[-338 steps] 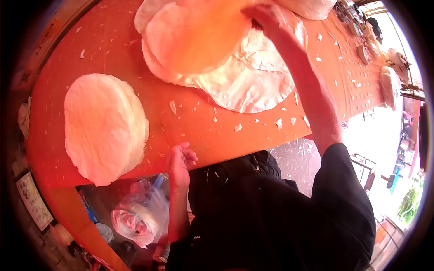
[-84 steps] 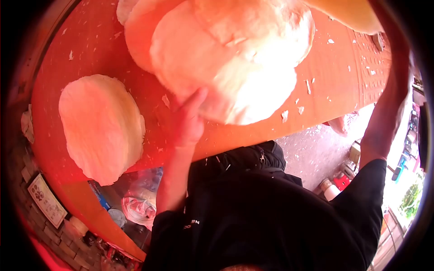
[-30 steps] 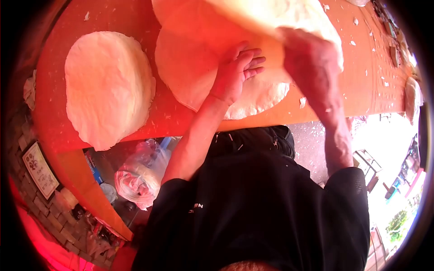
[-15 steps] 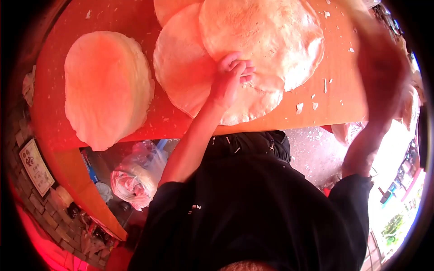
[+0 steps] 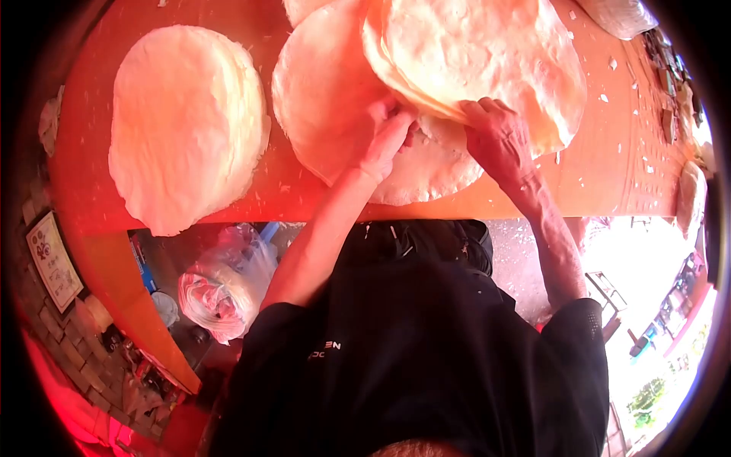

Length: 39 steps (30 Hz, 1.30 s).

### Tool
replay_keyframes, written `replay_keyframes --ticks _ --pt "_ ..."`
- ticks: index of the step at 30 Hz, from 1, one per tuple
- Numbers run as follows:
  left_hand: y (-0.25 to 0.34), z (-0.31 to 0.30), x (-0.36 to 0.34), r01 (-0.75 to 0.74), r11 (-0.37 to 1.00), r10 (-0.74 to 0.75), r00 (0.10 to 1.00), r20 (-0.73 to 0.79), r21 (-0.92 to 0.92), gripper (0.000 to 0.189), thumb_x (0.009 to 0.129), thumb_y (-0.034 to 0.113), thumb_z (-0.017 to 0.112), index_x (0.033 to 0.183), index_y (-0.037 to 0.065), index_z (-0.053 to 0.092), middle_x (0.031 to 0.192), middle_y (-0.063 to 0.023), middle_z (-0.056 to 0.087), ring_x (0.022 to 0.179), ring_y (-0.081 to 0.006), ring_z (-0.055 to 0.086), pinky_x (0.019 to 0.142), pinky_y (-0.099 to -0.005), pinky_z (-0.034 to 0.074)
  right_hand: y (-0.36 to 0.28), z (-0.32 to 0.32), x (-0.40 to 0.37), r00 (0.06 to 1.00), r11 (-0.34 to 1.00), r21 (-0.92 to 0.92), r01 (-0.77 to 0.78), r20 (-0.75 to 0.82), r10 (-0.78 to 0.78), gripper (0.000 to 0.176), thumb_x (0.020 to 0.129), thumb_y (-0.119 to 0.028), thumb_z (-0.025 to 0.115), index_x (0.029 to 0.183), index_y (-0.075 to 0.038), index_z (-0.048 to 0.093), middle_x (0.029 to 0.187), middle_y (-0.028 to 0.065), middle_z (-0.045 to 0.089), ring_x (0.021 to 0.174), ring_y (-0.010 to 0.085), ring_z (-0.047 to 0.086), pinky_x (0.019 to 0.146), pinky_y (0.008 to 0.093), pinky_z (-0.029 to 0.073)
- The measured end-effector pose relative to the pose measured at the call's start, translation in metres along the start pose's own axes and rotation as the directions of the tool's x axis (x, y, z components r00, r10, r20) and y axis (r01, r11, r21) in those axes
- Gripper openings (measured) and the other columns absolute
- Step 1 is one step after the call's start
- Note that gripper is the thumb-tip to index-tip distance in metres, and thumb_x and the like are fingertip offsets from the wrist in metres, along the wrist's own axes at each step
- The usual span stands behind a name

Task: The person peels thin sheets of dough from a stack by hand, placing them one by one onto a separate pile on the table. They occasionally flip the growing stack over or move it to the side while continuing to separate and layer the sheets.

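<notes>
Large round, thin flatbreads lie in overlapping piles on the table. At the near edge of the upper flatbread pile (image 5: 480,53), my right hand (image 5: 500,145) pinches the rim, its fingers on top and the thumb hidden. Several layers show along that pile's left edge, which is a little raised. My left hand (image 5: 387,143) rests over the lower flatbread (image 5: 320,99), close to the upper pile's edge. Its fingers are curled closed, and whatever they hold is hidden. To the left stands a thick stack of flatbreads (image 5: 179,126), touched by neither hand.
Crumbs and flakes dot the orange table (image 5: 609,175), whose near edge runs before my body. Below it on the left sits a clear plastic bag (image 5: 228,293) with pale contents. Another plastic-wrapped bundle (image 5: 620,17) lies at the far right corner.
My right hand has come in from the far right to the upper pile's near rim. That pile has shifted right and its left edge has lifted. My left hand's fingers have curled in.
</notes>
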State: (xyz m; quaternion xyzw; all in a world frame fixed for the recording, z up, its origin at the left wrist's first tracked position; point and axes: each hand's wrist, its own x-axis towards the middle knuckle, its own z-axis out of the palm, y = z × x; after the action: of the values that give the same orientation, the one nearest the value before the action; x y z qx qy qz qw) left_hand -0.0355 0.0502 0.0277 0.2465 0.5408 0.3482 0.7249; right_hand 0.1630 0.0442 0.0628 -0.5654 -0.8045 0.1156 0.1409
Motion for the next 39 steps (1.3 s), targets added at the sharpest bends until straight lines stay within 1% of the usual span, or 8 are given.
replay_keyframes --ticks 9,13,16,19,22,31,33,39 --pt "0.015 0.002 -0.005 0.074 0.977 -0.058 0.995 0.087 -0.198 0.01 0.091 0.016 0.059 0.092 0.007 0.063 0.071 -0.0039 0.062 0.051 -0.0096 0.052 0.042 -0.0186 0.033 -0.037 0.022 -0.008 0.986 0.999 -0.003 -0.043 -0.163 0.042 0.041 0.071 -0.017 0.069 0.108 -0.006 0.054 0.101 0.0117 0.06 0.097 0.0332 0.058 0.069 0.0435 0.049" --pt "0.008 0.0 0.002 0.056 0.972 -0.022 0.989 0.148 -0.229 0.017 0.092 0.02 0.056 0.096 0.005 0.062 0.077 -0.0071 0.064 0.058 -0.0133 0.057 0.047 -0.0217 0.04 -0.026 0.015 0.001 0.988 0.995 -0.027 -0.098 -0.122 0.094 0.023 0.07 -0.005 0.06 0.092 -0.008 0.059 0.08 0.0106 0.061 0.079 0.0309 0.062 0.063 0.0431 0.05" --pt "0.011 -0.001 -0.008 0.04 0.84 0.075 0.979 0.19 -0.541 0.04 0.095 0.036 0.051 0.118 0.004 0.057 0.103 -0.0123 0.066 0.089 -0.025 0.065 0.072 -0.0382 0.053 -0.031 -0.005 -0.009 0.991 0.994 -0.086 -0.061 -0.123 0.05 0.019 0.069 -0.002 0.058 0.087 -0.009 0.06 0.071 0.0092 0.059 0.072 0.0303 0.062 0.06 0.0425 0.049" --pt "0.01 -0.003 -0.014 -0.005 0.814 0.075 0.992 0.098 -0.581 0.045 0.096 0.038 0.052 0.125 0.003 0.053 0.121 -0.0105 0.061 0.108 -0.0218 0.059 0.084 -0.0412 0.054 -0.033 -0.014 -0.029 0.998 0.994 -0.084 -0.065 0.015 0.066 0.023 0.07 -0.008 0.064 0.093 -0.008 0.062 0.077 0.0115 0.062 0.078 0.0327 0.063 0.065 0.0432 0.05" --pt "-0.002 0.0 -0.025 -0.075 0.856 0.105 0.994 0.029 -0.511 0.037 0.098 0.029 0.051 0.123 0.002 0.054 0.118 -0.0107 0.062 0.102 -0.0201 0.062 0.084 -0.0387 0.055 -0.036 -0.029 -0.028 0.997 0.974 0.224 -0.03 0.078 0.013 0.059 0.069 -0.037 0.081 0.112 -0.002 0.061 0.097 0.0209 0.063 0.093 0.0386 0.061 0.079 0.044 0.05" --pt "-0.012 0.019 -0.047 0.017 0.874 0.16 0.933 0.322 -0.485 0.027 0.1 0.019 0.05 0.119 0.0 0.057 0.113 -0.0094 0.064 0.101 -0.0197 0.065 0.09 -0.0379 0.055 -0.028 -0.018 -0.017 0.987 0.985 0.118 -0.124 -0.087 0.134 0.03 0.077 -0.016 0.066 0.106 -0.009 0.063 0.094 0.0159 0.067 0.088 0.0368 0.064 0.073 0.0445 0.052" --pt "-0.016 0.018 -0.046 0.057 0.857 0.144 0.927 0.346 -0.511 0.027 0.1 0.019 0.051 0.119 0.001 0.057 0.114 -0.0086 0.064 0.102 -0.0183 0.064 0.09 -0.039 0.055 -0.038 -0.03 -0.012 0.964 0.973 -0.085 -0.213 0.143 0.223 0.029 0.08 -0.012 0.064 0.108 -0.005 0.065 0.101 0.0158 0.068 0.091 0.0351 0.065 0.074 0.0404 0.053" --pt "-0.054 -0.009 -0.028 0.104 0.803 0.166 0.907 0.387 -0.586 0.031 0.102 0.026 0.045 0.118 0.003 0.056 0.109 -0.0093 0.064 0.091 -0.0166 0.065 0.082 -0.0339 0.054 -0.075 -0.018 -0.012 0.956 0.983 -0.06 -0.171 0.232 0.18 0.046 0.08 -0.024 0.069 0.122 -0.006 0.057 0.112 0.016 0.064 0.099 0.0347 0.063 0.074 0.0414 0.053"
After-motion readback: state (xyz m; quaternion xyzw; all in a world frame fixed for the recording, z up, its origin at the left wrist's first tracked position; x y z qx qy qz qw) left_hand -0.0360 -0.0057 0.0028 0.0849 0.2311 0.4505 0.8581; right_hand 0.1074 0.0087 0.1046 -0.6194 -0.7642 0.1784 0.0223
